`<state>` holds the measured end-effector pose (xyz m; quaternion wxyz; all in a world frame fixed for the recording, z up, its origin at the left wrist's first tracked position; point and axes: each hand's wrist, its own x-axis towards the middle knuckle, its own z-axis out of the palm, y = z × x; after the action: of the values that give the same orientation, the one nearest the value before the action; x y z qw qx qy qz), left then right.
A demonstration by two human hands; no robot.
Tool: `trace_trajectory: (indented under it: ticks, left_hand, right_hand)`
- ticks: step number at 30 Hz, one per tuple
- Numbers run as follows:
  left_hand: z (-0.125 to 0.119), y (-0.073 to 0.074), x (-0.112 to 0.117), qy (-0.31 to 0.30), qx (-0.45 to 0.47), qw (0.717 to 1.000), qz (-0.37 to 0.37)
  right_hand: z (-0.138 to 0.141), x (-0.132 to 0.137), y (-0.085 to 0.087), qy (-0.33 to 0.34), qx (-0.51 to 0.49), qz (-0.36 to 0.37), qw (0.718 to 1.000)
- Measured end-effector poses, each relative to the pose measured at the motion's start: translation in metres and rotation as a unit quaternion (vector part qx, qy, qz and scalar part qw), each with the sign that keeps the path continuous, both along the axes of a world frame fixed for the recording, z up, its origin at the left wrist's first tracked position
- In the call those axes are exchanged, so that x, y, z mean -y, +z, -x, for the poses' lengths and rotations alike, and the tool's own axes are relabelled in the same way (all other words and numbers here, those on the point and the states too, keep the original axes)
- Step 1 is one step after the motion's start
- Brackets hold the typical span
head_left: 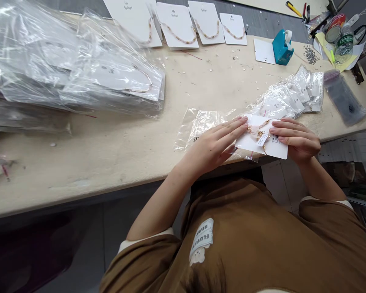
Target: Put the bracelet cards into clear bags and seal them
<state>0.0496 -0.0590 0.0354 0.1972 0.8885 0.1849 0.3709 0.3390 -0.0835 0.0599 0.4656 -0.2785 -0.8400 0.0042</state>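
Between my two hands, at the table's front edge, is a white jewelry card (pixel 274 151) with a gold-toned beaded chain (pixel 260 133) and a small white tag (pixel 262 140) on it. My left hand (pixel 219 140) grips the card's left side, fingers laid along its edge. At the card's right side my right hand (pixel 300 138) has its fingers over the face; the thumb is hidden. Under and beside my left hand lies a clear plastic bag (pixel 189 128). Just behind the card is a spread of bagged jewelry cards (pixel 288 97).
Large clear bags of cards (pixel 79 69) cover the left side. Several necklace cards (pixel 178 26) line the back. A teal tape dispenser (pixel 282 48) stands beside a blank-looking card (pixel 264 51). Metal bits (pixel 310 55), a dark pouch (pixel 345 99) and a bottle (pixel 344 44) are at right.
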Motion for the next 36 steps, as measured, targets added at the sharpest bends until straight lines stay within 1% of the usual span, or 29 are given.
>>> trace_trajectory:
  ticks: [5,8,12,18,22,25,27,28,30,32,34,36]
  left_hand:
    - [-0.005,-0.004,-0.001,0.014,0.051,0.999,-0.003]
    - [-0.006,-0.003,0.0,0.022,0.077,0.997,0.001]
    - [-0.007,0.0,0.003,0.027,0.104,0.994,0.032]
    - [-0.01,-0.001,0.005,0.02,0.112,0.992,0.061]
    - [-0.015,-0.001,0.006,0.018,0.112,0.992,0.059]
    - [-0.021,0.0,0.006,0.032,0.135,0.986,0.089]
    - [-0.024,-0.001,0.004,0.052,0.183,0.972,0.139]
    - [-0.026,-0.001,0.002,0.063,0.215,0.959,0.172]
    - [-0.027,-0.003,-0.003,0.077,0.276,0.926,0.247]
    - [-0.026,-0.005,-0.009,0.079,0.32,0.889,0.317]
    - [-0.024,-0.007,-0.013,0.073,0.349,0.857,0.371]
    - [-0.021,-0.009,-0.016,0.063,0.368,0.834,0.407]
  right_hand:
    - [0.005,-0.005,0.007,0.008,0.005,0.009,1.0]
    - [0.008,-0.01,0.017,0.019,0.017,0.019,0.999]
    - [0.012,-0.016,0.031,0.031,0.045,0.023,0.998]
    - [0.021,-0.02,0.04,0.002,0.096,0.076,0.992]
    - [0.032,-0.021,0.045,0.001,0.129,0.089,0.988]
    - [0.042,-0.027,0.047,-0.012,0.147,0.1,0.984]
    - [0.048,-0.034,0.045,-0.025,0.152,0.105,0.982]
    - [0.05,-0.038,0.043,-0.034,0.152,0.105,0.982]
    - [0.051,-0.044,0.035,-0.057,0.145,0.098,0.983]
    - [0.049,-0.047,0.024,-0.076,0.138,0.082,0.984]
    - [0.046,-0.045,0.013,-0.1,0.143,0.066,0.982]
    - [0.043,-0.042,0.005,-0.127,0.142,0.059,0.98]
